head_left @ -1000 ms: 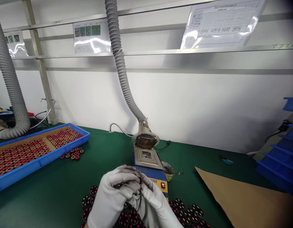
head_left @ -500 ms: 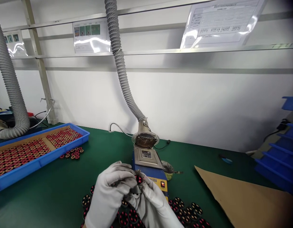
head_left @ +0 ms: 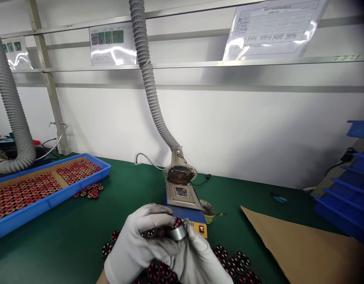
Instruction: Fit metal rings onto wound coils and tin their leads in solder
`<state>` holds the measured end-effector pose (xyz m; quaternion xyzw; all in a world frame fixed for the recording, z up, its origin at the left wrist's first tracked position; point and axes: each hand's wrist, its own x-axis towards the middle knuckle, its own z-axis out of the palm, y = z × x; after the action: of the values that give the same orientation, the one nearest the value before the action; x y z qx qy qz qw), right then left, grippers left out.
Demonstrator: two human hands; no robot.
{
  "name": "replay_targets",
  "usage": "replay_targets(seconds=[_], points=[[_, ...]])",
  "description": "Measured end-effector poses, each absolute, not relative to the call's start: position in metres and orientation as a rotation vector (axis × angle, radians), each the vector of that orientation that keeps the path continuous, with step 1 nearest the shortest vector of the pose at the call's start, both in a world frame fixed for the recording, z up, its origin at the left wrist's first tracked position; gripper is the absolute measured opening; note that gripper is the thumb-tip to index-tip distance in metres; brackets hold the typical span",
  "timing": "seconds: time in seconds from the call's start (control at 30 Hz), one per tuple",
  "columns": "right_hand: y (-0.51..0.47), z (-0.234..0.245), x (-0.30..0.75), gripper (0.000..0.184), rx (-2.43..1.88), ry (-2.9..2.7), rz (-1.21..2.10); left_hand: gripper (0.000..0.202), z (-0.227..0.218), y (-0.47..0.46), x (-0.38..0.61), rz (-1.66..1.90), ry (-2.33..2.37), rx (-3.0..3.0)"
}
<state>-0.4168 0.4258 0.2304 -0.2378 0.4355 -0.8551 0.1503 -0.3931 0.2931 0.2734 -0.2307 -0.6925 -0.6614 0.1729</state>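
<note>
Both my hands wear white gloves and meet low in the middle of the view. My left hand [head_left: 137,244] curls its fingers over a small round part [head_left: 176,230] with a silver rim and red-and-black coils. My right hand [head_left: 199,260] closes on the same part from below and from the right. Several more round wound parts [head_left: 233,266] lie on the green mat around and under my hands. Just behind my hands stands a blue solder pot [head_left: 184,203].
A grey fume hose [head_left: 152,98] hangs down to a funnel over the pot. A blue tray [head_left: 56,199] full of red wound parts sits at the left, with a small heap beside it. A brown cardboard sheet [head_left: 303,248] lies at the right, blue bins [head_left: 347,197] beyond.
My hands have turned the round part so its silver rim now faces the camera, and they have lifted a little.
</note>
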Motion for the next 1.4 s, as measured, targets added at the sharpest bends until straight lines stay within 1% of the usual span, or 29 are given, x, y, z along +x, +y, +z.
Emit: replay_targets(seconds=[0.1,0.17,0.23,0.3,0.37,0.43,0.47,0.53,0.63,0.7,0.77,0.8,0.83,0.9,0.93,0.97,1.0,1.07,1.13,1.2,1.23,1.3,1.37,1.4], points=[[0.429,0.225,-0.433,0.033,-0.719,1.297,-2.446,0.008,0.273,0.296,-0.394,-2.155,-1.774,-0.424],[0.433,0.223,-0.445,0.026,-0.735,1.313,-2.438,0.006,0.271,0.297,-0.394,-2.273,-1.577,-0.316],[0.438,0.223,-0.453,0.022,-0.725,1.331,-2.423,0.007,0.272,0.295,-0.393,-2.285,-1.390,-0.265],[0.445,0.223,-0.457,0.022,-0.706,1.371,-2.413,0.011,0.276,0.290,-0.390,-2.213,-1.439,-0.239],[0.449,0.221,-0.459,0.024,-0.683,1.419,-2.432,0.019,0.283,0.286,-0.386,-2.152,-1.772,-0.218],[0.452,0.220,-0.459,0.026,-0.666,1.453,-2.470,0.018,0.290,0.288,-0.381,-2.129,-2.055,-0.222],[0.452,0.219,-0.459,0.028,-0.658,1.464,-2.487,0.016,0.292,0.289,-0.379,-2.122,-2.086,-0.235],[0.450,0.218,-0.459,0.030,-0.638,1.479,-2.511,0.016,0.292,0.292,-0.376,-2.021,-2.015,-0.307],[0.443,0.219,-0.453,0.033,-0.607,1.505,-2.574,0.020,0.287,0.291,-0.373,-1.701,-1.891,-0.451],[0.436,0.220,-0.444,0.036,-0.566,1.604,-2.697,0.016,0.284,0.287,-0.372,-1.631,-1.797,-0.435],[0.427,0.221,-0.431,0.036,-0.531,1.826,-2.872,0.011,0.285,0.285,-0.373,-1.794,-1.749,-0.285],[0.423,0.220,-0.424,0.033,-0.558,1.986,-2.943,0.016,0.286,0.287,-0.374,-1.948,-1.748,-0.224],[0.419,0.220,-0.418,0.030,-0.644,2.174,-2.973,0.026,0.286,0.289,-0.376,-2.129,-1.769,-0.216],[0.413,0.217,-0.407,0.028,-0.940,2.592,-2.884,0.043,0.285,0.298,-0.381,-2.462,-1.795,-0.334],[0.410,0.216,-0.403,0.032,-1.099,2.779,-2.774,0.044,0.282,0.303,-0.384,-2.578,-1.748,-0.393],[0.409,0.215,-0.401,0.037,-1.224,2.926,-2.654,0.039,0.278,0.308,-0.386,-2.653,-1.669,-0.398],[0.408,0.215,-0.399,0.040,-1.292,3.026,-2.557,0.033,0.273,0.313,-0.389,-2.685,-1.579,-0.344],[0.407,0.214,-0.398,0.041,-1.252,3.127,-2.493,0.023,0.265,0.317,-0.394,-2.659,-1.380,-0.177],[0.408,0.215,-0.400,0.037,-1.112,3.151,-2.536,0.020,0.263,0.316,-0.396,-2.575,-1.191,-0.124],[0.410,0.216,-0.401,0.035,-1.004,3.129,-2.615,0.021,0.268,0.311,-0.396,-2.486,-1.092,-0.127],[0.411,0.217,-0.401,0.034,-0.978,3.109,-2.649,0.023,0.272,0.308,-0.395,-2.475,-1.132,-0.120],[0.412,0.218,-0.401,0.033,-0.951,3.074,-2.701,0.027,0.280,0.306,-0.392,-2.501,-1.358,-0.083],[0.411,0.218,-0.398,0.034,-0.921,3.060,-2.707,0.025,0.283,0.307,-0.389,-2.506,-1.557,0.011],[0.411,0.218,-0.397,0.036,-0.924,3.055,-2.687,0.022,0.282,0.308,-0.388,-2.490,-1.574,0.049]])
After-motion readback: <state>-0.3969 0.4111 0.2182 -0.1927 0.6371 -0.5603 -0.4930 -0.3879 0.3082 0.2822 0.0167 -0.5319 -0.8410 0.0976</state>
